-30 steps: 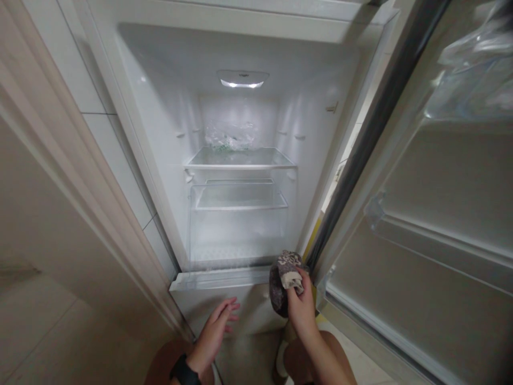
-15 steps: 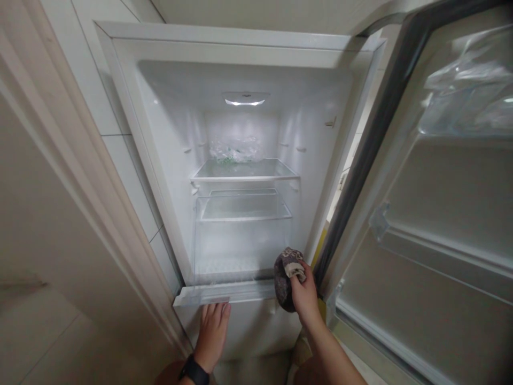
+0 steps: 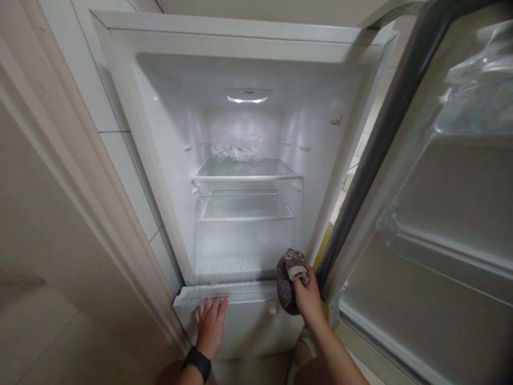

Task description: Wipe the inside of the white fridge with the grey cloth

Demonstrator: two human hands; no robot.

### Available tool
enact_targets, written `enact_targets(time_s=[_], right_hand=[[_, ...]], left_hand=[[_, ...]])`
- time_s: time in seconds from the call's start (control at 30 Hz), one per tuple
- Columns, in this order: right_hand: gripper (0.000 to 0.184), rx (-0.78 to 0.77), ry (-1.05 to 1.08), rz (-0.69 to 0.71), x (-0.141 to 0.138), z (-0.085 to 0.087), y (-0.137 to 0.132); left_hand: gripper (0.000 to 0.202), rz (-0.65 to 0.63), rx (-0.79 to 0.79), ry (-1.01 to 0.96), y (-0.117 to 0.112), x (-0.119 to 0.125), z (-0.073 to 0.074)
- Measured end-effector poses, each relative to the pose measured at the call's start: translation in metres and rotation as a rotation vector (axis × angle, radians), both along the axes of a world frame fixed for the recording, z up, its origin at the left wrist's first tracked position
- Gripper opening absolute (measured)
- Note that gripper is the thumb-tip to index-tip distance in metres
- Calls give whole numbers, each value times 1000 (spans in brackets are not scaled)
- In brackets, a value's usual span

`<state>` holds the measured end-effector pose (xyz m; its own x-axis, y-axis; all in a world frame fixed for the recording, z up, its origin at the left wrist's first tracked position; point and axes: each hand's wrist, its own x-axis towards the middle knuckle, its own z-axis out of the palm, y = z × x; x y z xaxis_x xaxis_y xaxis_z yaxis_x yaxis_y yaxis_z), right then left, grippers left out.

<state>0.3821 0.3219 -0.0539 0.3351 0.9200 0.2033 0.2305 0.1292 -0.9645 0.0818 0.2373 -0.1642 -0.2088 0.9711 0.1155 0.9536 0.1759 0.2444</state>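
Note:
My right hand (image 3: 309, 297) grips a bunched dark patterned cloth (image 3: 287, 286) with a pale folded edge, at the right end of the clear plastic drawer (image 3: 248, 291). The drawer sits low in the open fridge, its front lip jutting over the lower white panel. My left hand (image 3: 211, 321), with a black watch (image 3: 197, 364) on its wrist, has its fingers hooked at that lip, left of the middle. Its fingertips show faintly through the plastic, and the thumb is hard to make out.
Crumpled clear plastic (image 3: 236, 148) with green marks lies on the upper glass shelf (image 3: 246, 168). The fridge door (image 3: 449, 214) stands wide on the right, with clear door bins and a plastic bag in the top one. A wooden frame (image 3: 80, 176) rises close on the left.
My left hand has shifted slightly left and its fingertips now show through the drawer's lip. The cloth in my right hand has moved a little to the right. The door appears farther right.

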Motion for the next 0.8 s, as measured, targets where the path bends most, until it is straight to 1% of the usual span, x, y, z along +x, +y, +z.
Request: enact_targets(time_s=[0.1,0.17,0.33,0.5,0.67,0.8], right_hand=[[61,-7,17,6,0,0,1],[58,3,9,-3,-1,2,3],[55,35,-1,1,-3,14,14],[55,89,-7,10,-5,27,27],[53,113,-43,1,-8,36,40],[51,141,-101,-23,-13,52,49]], left_hand=[[48,-22,19,-81,-1,-3,1],[49,-31,23,-85,-2,-3,2],[50,-43,-16,-8,-5,-3,3],[56,-86,-32,125,-5,-5,-3],[57,-84,-36,141,-5,-6,-5],[60,-102,-39,148,-6,-6,-3]])
